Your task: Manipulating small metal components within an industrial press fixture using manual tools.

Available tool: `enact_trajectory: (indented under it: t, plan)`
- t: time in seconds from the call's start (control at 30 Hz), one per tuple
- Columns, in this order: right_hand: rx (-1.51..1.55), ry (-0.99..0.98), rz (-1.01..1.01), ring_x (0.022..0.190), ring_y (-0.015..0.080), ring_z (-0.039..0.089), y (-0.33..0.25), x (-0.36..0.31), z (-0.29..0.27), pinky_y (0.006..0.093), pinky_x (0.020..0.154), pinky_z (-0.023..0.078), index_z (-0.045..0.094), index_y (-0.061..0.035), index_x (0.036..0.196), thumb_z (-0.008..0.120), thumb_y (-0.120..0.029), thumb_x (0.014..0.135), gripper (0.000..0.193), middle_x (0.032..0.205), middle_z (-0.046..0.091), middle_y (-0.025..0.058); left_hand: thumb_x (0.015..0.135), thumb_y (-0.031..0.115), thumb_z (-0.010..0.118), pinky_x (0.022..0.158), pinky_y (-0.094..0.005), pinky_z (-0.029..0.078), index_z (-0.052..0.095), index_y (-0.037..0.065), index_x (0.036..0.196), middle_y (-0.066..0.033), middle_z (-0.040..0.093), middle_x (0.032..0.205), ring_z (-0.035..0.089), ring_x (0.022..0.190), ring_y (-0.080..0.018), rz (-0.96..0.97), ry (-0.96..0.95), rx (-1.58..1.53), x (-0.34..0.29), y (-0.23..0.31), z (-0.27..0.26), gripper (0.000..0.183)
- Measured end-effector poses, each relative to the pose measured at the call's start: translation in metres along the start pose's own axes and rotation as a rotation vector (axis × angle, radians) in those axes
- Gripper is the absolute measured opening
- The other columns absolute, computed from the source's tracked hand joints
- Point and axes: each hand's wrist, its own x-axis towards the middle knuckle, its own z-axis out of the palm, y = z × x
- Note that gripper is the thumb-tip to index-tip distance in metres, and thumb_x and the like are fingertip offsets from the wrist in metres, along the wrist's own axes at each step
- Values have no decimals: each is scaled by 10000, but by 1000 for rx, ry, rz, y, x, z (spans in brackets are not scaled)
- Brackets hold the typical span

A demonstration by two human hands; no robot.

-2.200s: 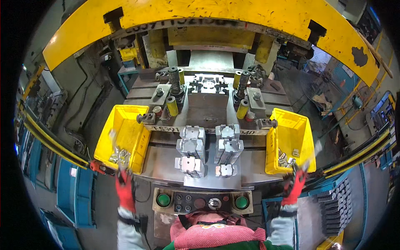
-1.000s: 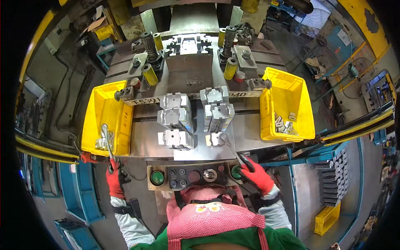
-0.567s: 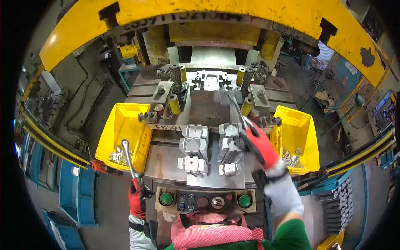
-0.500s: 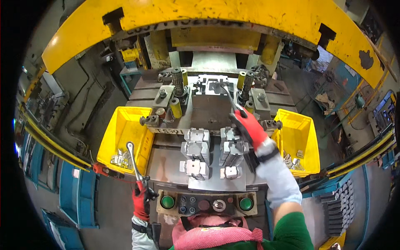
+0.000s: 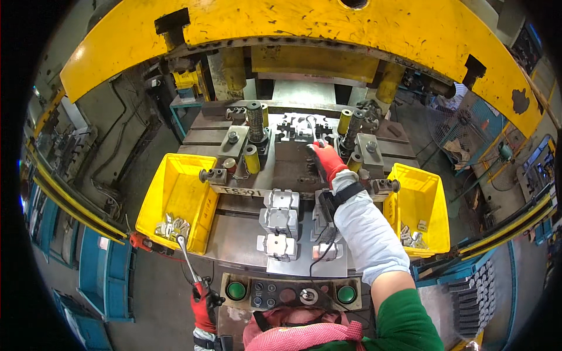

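My right hand (image 5: 329, 161), in a red and black glove, reaches forward over the press die (image 5: 295, 155). It is closed on a slim metal rod tool with a round head (image 5: 312, 130). The tool's head is over the flat cut-out metal piece (image 5: 285, 126) at the die's far side; whether they touch I cannot tell. At the lower left my left hand (image 5: 204, 305), gloved alike, grips a similar rod tool (image 5: 187, 258) pointing up and away from me. Stacked shaped metal parts (image 5: 281, 220) stand before the die; my right forearm partly covers the right-hand stack (image 5: 325, 251).
Yellow bins with small metal pieces stand left (image 5: 202, 205) and right (image 5: 430, 205). The yellow press frame (image 5: 281, 23) arches overhead. Guide posts (image 5: 255, 120) flank the die. A control panel (image 5: 269, 292) with green buttons lies close to me. Racked parts (image 5: 483, 292) are at the right.
My right hand has moved left and a little farther away with its rod tool. My left hand and its tool have come lower, nearer to me. The view has shifted slightly.
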Motion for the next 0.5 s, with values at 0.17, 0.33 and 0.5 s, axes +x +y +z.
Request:
enact_trajectory:
  t: [0.17, 0.33, 0.5]
  plan:
    - [-307, 11, 10, 802, 219, 552, -40, -34, 21, 309, 712, 413, 536, -12, 927, 539, -296, 765, 328, 857, 588, 121, 814, 155, 525, 405, -249, 420, 487, 41, 1013, -34, 473, 543, 470, 420, -124, 7, 28, -102, 2, -12, -9, 232]
    - [-2, -152, 20, 588, 137, 529, -27, -9, -48, 269, 503, 419, 554, -52, 897, 538, -268, 782, 246, 773, 571, 64, 805, 139, 537, 454, -240, 430, 490, 55, 1000, -29, 500, 654, 492, 516, -106, 44, 165, -225, 13, -37, 2, 217]
    - [647, 149, -35, 767, 108, 531, -55, -169, -121, 214, 625, 429, 420, -38, 1153, 483, -176, 844, 344, 934, 542, 34, 770, 111, 570, 417, -240, 398, 470, 105, 1006, 1, 466, 648, 439, 486, -94, 21, 423, -37, 13, -90, -48, 257]
